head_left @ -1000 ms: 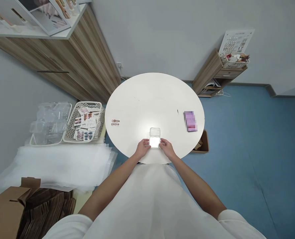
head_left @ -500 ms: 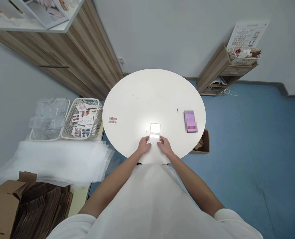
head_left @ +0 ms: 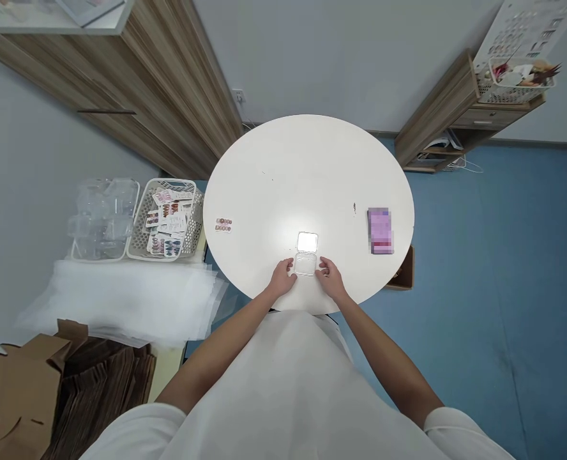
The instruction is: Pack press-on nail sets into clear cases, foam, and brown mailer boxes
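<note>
Item: clear plastic case (head_left: 306,253), small, hinged, lying open and flat.
Location: near edge of the round white table (head_left: 274,166), straight in front of the person, between both hands.
Far half: catches the light and reads bright white; nothing touches it.
Near half: see-through, held at both side edges; contents too small to tell.
Left hand (head_left: 282,279): fingers curled in, tips pressed to the left edge of the near half, gripping it.
Right hand (head_left: 330,279): fingers curled in, tips pressed to the right edge of the near half, gripping it.
Nail card (head_left: 223,224): small, rows of pinkish dots, on the table's left side, well apart from the case.
Pink packet (head_left: 380,230): blurred, on the table's right side, near the rim.
Mesh basket (head_left: 193,220): pale, just left of the table, filled with printed nail cards.
Clear tray (head_left: 102,217): beside the basket, stacked with see-through boxes.
Foam sheets (head_left: 120,300): white pile in front of basket and tray.
Cardboard (head_left: 20,383): flattened brown boxes, lower left.
Wooden cabinet (head_left: 168,96): against the wall, behind the basket.
Side shelf (head_left: 431,121): wooden, far right, a white basket on top.
</note>
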`<state>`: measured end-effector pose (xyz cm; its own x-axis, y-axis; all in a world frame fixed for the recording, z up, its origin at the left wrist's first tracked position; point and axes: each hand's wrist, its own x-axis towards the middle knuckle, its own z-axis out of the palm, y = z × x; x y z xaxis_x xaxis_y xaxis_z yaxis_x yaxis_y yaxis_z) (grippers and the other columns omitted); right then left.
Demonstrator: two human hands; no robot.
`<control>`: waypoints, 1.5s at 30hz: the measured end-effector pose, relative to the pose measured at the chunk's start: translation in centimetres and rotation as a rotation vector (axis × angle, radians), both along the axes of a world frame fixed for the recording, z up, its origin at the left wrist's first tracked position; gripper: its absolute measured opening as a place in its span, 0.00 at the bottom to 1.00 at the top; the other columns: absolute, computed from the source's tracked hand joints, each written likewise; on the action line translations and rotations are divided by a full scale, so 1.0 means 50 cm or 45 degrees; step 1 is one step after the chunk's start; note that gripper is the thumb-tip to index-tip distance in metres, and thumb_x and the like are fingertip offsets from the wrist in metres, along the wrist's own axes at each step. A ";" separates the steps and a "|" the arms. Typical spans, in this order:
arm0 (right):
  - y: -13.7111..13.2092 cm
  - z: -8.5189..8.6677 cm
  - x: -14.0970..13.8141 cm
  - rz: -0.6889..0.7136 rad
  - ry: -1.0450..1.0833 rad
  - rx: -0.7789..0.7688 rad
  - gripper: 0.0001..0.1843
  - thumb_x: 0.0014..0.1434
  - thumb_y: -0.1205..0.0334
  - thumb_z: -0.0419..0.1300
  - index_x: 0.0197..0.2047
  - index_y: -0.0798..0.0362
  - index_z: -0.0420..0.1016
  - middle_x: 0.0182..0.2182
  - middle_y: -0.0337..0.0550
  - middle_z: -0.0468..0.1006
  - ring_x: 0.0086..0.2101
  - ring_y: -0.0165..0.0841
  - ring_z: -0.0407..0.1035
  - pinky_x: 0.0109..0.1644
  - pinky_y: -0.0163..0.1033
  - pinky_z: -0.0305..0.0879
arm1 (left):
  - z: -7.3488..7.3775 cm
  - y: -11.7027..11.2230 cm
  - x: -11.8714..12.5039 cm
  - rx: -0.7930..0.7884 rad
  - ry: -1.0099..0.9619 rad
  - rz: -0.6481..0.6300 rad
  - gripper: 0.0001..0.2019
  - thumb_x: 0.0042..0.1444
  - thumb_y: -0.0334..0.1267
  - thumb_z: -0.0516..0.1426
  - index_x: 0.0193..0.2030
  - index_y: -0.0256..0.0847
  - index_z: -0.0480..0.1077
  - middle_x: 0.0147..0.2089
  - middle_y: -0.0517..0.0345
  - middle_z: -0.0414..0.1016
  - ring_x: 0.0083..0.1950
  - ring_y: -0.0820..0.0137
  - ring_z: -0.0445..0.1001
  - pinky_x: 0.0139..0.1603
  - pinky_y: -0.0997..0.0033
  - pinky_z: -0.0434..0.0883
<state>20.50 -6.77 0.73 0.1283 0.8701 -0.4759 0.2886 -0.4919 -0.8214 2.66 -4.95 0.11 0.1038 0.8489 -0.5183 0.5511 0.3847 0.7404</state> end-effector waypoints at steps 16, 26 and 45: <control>0.188 0.040 -0.335 0.617 -0.229 0.111 0.21 0.51 0.63 0.53 0.51 0.49 0.61 0.41 0.42 0.68 0.35 0.29 0.65 0.42 0.40 0.64 | 0.026 0.218 -0.426 0.292 0.527 0.008 0.25 0.48 0.40 0.55 0.53 0.37 0.58 0.47 0.48 0.65 0.49 0.62 0.65 0.49 0.63 0.63; 0.302 -0.020 -0.491 0.561 -0.622 0.143 0.34 0.48 0.61 0.57 0.57 0.49 0.51 0.49 0.48 0.58 0.51 0.40 0.54 0.51 0.45 0.57 | 0.020 0.290 -0.461 0.138 0.575 -0.199 0.37 0.46 0.40 0.58 0.61 0.42 0.45 0.52 0.46 0.60 0.50 0.60 0.65 0.44 0.67 0.64; 0.299 -0.035 -0.542 0.430 -0.685 0.158 0.27 0.49 0.65 0.56 0.53 0.46 0.56 0.44 0.45 0.65 0.45 0.41 0.56 0.47 0.49 0.53 | -0.004 0.267 -0.463 0.313 0.378 -0.126 0.29 0.48 0.32 0.56 0.58 0.42 0.52 0.46 0.51 0.63 0.43 0.64 0.67 0.40 0.66 0.65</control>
